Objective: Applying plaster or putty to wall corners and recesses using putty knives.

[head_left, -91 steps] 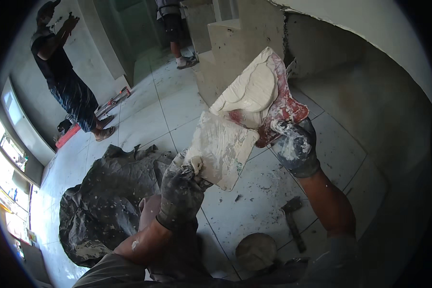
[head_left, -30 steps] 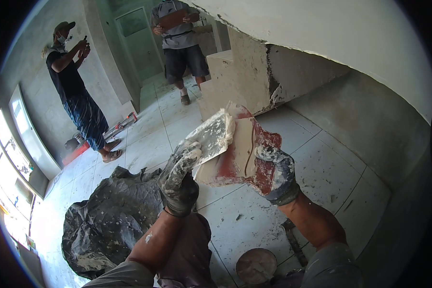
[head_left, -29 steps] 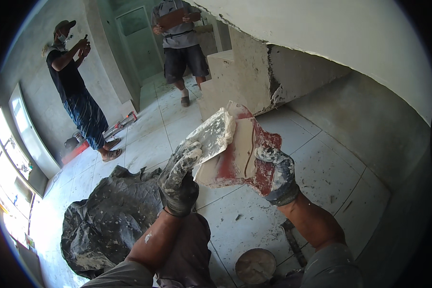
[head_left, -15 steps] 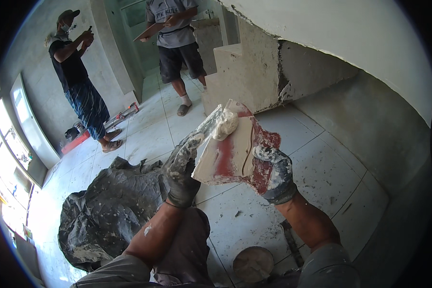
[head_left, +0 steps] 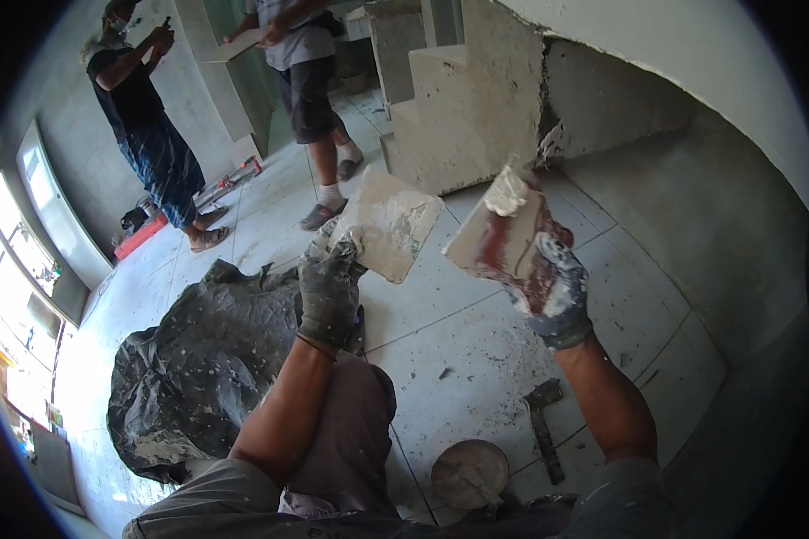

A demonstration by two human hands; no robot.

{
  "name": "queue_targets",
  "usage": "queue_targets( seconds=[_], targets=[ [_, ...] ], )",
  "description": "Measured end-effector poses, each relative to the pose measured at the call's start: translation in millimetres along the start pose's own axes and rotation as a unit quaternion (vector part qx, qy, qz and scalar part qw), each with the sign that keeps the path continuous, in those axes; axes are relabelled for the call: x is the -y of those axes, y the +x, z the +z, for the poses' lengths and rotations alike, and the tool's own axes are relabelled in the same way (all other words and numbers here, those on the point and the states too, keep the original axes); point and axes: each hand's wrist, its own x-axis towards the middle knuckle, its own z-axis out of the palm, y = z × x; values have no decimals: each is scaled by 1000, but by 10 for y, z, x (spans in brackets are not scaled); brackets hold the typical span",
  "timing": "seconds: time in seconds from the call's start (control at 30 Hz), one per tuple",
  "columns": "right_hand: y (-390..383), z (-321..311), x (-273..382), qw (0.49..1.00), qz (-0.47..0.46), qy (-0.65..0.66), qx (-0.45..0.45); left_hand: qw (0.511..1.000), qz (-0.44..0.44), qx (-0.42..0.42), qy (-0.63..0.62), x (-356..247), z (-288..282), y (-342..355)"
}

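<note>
My gloved left hand (head_left: 330,287) is closed around one edge of a flat, square putty spreader (head_left: 391,225), its broad face smeared with pale putty. My gloved right hand (head_left: 562,292) grips a red putty spreader (head_left: 492,247), partly coated in the same paste. A thick lump of white putty (head_left: 508,193) sits near the far edge of the red one. The two spreaders are apart, held above the tiled floor. Putty covers much of both gloves.
A round bowl of putty (head_left: 435,474) stands on the floor before me, beside a dark T-shaped tool (head_left: 545,431). Crumpled black sheeting (head_left: 207,368) lies left. Concrete steps (head_left: 476,108) rise ahead under a sloping slab. Two people (head_left: 144,135) (head_left: 310,99) stand at the far left.
The spreaders have separated, my left hand moving up and left, my right hand right. The putty lump now rests on the red spreader alone. One person has stepped left with a board.
</note>
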Motion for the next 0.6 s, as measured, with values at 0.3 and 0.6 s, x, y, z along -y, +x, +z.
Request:
queue_targets(
  seconds=[0.3, 0.6],
  targets=[
    [283, 165, -413, 993, 53, -36, 94, 994, -87, 48, -47, 218, -101, -48],
    [346, 120, -540, 799, -268, -525, 122, 936, 237, 17, 261, 80, 362, -185]
  ],
)
